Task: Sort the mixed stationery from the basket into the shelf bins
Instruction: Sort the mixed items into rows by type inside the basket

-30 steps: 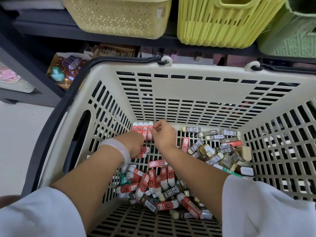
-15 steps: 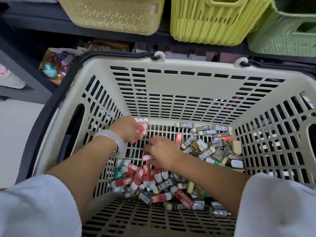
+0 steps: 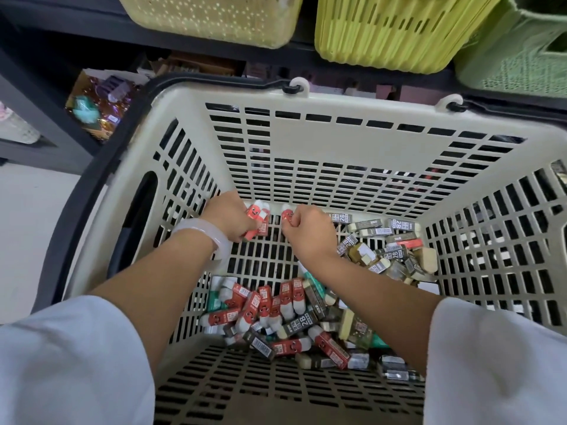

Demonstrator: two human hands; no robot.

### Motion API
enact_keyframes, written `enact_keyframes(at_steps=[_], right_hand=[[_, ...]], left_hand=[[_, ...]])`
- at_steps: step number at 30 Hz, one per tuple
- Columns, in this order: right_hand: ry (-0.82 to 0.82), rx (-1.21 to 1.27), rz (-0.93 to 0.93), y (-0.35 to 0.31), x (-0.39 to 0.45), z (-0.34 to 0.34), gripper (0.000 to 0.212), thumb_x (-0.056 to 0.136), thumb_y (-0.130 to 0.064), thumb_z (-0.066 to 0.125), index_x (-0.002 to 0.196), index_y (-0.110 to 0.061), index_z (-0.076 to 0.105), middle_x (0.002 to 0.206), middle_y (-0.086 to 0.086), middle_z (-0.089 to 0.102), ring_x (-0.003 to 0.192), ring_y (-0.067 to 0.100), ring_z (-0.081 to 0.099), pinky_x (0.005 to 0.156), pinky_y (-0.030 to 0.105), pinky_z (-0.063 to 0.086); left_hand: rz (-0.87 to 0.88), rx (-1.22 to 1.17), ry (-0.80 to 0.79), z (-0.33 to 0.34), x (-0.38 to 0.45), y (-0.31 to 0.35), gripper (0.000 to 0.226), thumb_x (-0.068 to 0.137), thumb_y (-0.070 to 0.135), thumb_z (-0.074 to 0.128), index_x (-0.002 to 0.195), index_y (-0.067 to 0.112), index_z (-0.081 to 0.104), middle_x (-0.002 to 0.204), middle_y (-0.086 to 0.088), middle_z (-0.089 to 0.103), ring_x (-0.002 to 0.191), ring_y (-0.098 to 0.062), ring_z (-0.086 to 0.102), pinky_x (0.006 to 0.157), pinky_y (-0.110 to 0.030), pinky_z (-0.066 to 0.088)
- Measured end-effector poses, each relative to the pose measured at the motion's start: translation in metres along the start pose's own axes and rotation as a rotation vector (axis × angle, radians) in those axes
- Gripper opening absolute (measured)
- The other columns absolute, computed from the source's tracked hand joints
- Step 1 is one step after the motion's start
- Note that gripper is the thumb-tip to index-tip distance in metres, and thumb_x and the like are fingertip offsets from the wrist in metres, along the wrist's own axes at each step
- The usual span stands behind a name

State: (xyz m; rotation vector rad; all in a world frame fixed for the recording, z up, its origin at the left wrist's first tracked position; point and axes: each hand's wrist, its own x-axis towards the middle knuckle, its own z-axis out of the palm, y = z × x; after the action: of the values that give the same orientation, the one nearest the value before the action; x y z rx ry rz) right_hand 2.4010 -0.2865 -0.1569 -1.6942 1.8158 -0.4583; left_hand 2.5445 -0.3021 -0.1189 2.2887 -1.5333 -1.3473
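A bunch of red-sleeved erasers [image 3: 257,218] sits in the left hand [image 3: 228,216], whose fingers are curled round it near the far-left corner of the basket floor. The bunch stands roughly on end, the white tips up and away from the person, the long axes tilted slightly left. Just beside it, a single red eraser [image 3: 287,215] is pinched in the fingers of the right hand [image 3: 310,231]; its white tip also points up and away. The two hands are near each other but apart, and a pale bangle [image 3: 211,237] rings the left wrist.

Both hands reach down inside a beige slotted basket [image 3: 337,142] with a dark handle [image 3: 101,167] folded along its left rim. On the basket floor, a heap of red erasers [image 3: 264,305] lies near the person, pointing every way, mixed with a few teal-wrapped pieces. To the right, a separate heap of grey 2B erasers [image 3: 392,250] and plain beige ones lies against the far-right corner, some flat and some tilted.

Beyond the basket, a dark shelf [image 3: 92,35] carries a pale yellow bin [image 3: 211,16], a bright yellow bin [image 3: 395,29] and a green bin [image 3: 518,53] side by side. White sleeves [image 3: 70,363] cover the upper arms.
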Motion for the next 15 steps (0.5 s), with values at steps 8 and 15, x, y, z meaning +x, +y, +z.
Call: enact_keyframes(at_steps=[8,15], right_hand=[[-0.096,0.283,0.027,-0.006,0.001,0.007,0.023,0.094,-0.012,0.046,0.1,-0.006,0.068,0.102,0.009,0.066,0.076,0.012,0.056,0.068,0.02,0.045],[-0.233,0.795,0.292,-0.009,-0.007,0.002,0.019,0.09,-0.012,0.058,0.105,-0.018,0.047,0.102,0.016,0.066,0.082,0.021,0.068,0.076,0.028,0.055]], left_hand=[[-0.096,-0.305,-0.104,0.002,0.0,0.0,0.024,0.084,0.004,0.065,0.105,-0.006,0.059,0.095,-0.019,0.065,0.064,-0.016,0.061,0.05,-0.018,0.053],[-0.078,-0.475,-0.171,0.004,-0.007,0.008,0.01,0.083,-0.004,0.061,0.092,-0.009,0.06,0.102,-0.023,0.063,0.084,-0.023,0.063,0.071,-0.028,0.055]])
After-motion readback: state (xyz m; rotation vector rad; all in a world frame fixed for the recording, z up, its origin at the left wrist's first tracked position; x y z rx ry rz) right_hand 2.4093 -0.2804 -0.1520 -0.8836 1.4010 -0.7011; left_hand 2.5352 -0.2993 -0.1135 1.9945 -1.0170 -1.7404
